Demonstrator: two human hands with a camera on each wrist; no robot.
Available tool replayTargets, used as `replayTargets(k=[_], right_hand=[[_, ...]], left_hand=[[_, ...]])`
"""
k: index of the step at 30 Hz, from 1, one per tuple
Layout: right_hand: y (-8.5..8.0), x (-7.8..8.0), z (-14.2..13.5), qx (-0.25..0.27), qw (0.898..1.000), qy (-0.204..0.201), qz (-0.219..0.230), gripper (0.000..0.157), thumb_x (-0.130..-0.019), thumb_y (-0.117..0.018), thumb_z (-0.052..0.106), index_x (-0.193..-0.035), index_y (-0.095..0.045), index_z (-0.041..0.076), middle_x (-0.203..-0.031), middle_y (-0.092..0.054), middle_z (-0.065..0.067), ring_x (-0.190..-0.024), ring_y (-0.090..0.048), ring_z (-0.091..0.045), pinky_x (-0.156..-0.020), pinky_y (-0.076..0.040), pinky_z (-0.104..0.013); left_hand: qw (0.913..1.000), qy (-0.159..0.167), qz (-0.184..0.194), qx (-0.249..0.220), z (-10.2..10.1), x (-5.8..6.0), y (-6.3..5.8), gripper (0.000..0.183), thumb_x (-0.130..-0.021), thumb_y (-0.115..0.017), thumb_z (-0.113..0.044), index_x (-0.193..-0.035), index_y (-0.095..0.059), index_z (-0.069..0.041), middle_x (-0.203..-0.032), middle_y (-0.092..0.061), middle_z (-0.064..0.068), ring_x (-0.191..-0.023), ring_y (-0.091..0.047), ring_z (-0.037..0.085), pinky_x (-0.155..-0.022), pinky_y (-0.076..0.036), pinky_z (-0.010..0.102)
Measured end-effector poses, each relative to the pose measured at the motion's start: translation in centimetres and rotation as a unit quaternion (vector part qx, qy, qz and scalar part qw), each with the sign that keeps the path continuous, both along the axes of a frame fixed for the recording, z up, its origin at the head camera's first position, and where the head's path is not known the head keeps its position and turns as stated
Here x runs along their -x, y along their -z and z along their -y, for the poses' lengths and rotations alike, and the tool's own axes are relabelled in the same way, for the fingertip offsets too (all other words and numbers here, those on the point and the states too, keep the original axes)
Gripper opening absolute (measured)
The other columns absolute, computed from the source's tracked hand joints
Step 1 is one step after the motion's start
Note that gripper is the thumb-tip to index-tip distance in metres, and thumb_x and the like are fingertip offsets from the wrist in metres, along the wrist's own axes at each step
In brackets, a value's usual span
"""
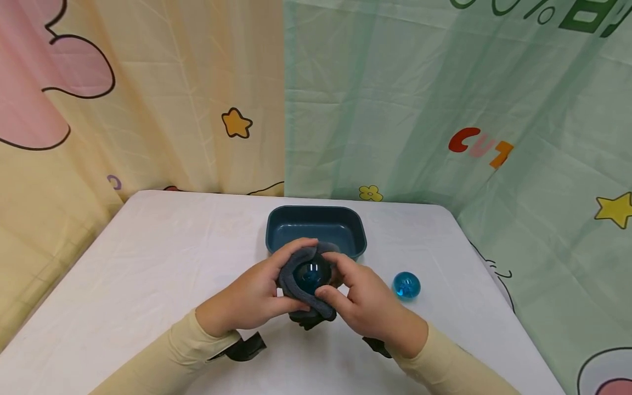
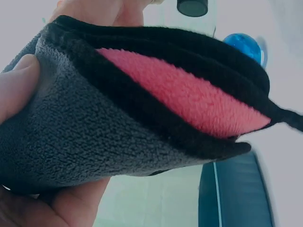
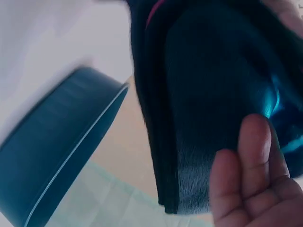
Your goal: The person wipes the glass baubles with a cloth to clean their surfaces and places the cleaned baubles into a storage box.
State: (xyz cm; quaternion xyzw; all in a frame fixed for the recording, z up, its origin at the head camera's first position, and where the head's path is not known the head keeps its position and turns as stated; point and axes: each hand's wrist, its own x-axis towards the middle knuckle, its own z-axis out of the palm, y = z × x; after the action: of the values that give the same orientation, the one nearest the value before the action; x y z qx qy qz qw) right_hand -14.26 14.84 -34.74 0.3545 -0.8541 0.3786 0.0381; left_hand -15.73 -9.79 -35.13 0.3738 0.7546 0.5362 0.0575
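My left hand [image 1: 252, 296] grips a folded dark grey fleecy cloth [image 1: 292, 274], its thumb in front and fingers behind. Cupped in the cloth is a shiny clear ball [image 1: 313, 275] that looks dark blue. From the other side my right hand [image 1: 370, 304] holds ball and cloth together, thumb and forefinger at the ball's edge. The left wrist view shows the cloth's black trim and a pink plush layer [image 2: 189, 94] between its folds. In the right wrist view, fingers [image 3: 255, 146] lie against the grey cloth [image 3: 194, 165], with the ball's gleam beside them.
Behind the hands stands a dark blue rectangular basin [image 1: 316, 209] on the white-covered table [image 1: 187, 241]. A bright blue clear ball [image 1: 407, 285] rests on the tabletop right of my right hand. Printed curtains [image 1: 375, 99] hang behind the table's far edge.
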Motion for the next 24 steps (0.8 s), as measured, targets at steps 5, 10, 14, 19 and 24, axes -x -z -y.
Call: replayTargets(k=[5,10,14,19,24], right_hand=[[0.05,-0.2,-0.05,-0.023,0.998,-0.028,-0.056,0.078,-0.099,-0.074,0.011,-0.16,-0.026,0.004,-0.114,-0.075,-0.006,-0.093,-0.07,-0.011,-0.083,-0.061,-0.028],[-0.27,-0.29,0.05,-0.083,0.99,-0.004,-0.113,0.075,-0.096,-0.078,0.011,-0.157,-0.034,0.005,-0.123,-0.075,-0.007,-0.092,-0.073,-0.014,-0.086,-0.063,-0.032],[-0.45,-0.3,0.07,-0.089,0.988,0.014,-0.123,0.071,-0.095,-0.08,0.016,-0.152,-0.04,0.0,-0.107,-0.077,-0.005,-0.083,-0.071,-0.013,-0.074,-0.061,-0.027],[-0.49,-0.32,0.31,-0.057,0.997,0.049,-0.028,0.06,-0.099,-0.075,0.028,-0.146,-0.05,-0.001,-0.092,-0.077,0.002,-0.08,-0.069,-0.005,-0.067,-0.056,-0.021],[-0.31,-0.34,0.41,-0.013,0.999,0.026,-0.021,0.07,-0.098,-0.076,0.024,-0.155,-0.041,0.001,-0.102,-0.078,0.0,-0.089,-0.071,-0.007,-0.073,-0.059,-0.024]], left_hand=[[0.9993,0.018,0.02,-0.025,0.26,0.11,0.16,0.098,-0.086,-0.085,-0.001,-0.164,-0.029,-0.023,-0.156,-0.052,0.009,-0.133,-0.062,0.023,-0.102,-0.057,0.029],[0.9987,0.025,0.033,-0.029,0.34,0.09,0.09,0.098,-0.087,-0.085,-0.002,-0.164,-0.029,-0.024,-0.157,-0.052,0.009,-0.135,-0.061,0.022,-0.104,-0.056,0.028],[0.9993,0.019,0.026,-0.018,0.23,0.02,-0.12,0.098,-0.087,-0.085,-0.002,-0.164,-0.029,-0.025,-0.158,-0.051,0.007,-0.135,-0.06,0.023,-0.105,-0.055,0.028],[1.0,0.003,0.006,0.003,0.08,-0.08,-0.25,0.098,-0.087,-0.086,-0.004,-0.164,-0.03,-0.028,-0.158,-0.05,0.005,-0.137,-0.058,0.022,-0.107,-0.054,0.029],[1.0,0.002,0.002,-0.002,0.12,-0.06,-0.11,0.098,-0.086,-0.086,-0.004,-0.163,-0.03,-0.025,-0.158,-0.05,0.005,-0.136,-0.059,0.022,-0.107,-0.054,0.029]])
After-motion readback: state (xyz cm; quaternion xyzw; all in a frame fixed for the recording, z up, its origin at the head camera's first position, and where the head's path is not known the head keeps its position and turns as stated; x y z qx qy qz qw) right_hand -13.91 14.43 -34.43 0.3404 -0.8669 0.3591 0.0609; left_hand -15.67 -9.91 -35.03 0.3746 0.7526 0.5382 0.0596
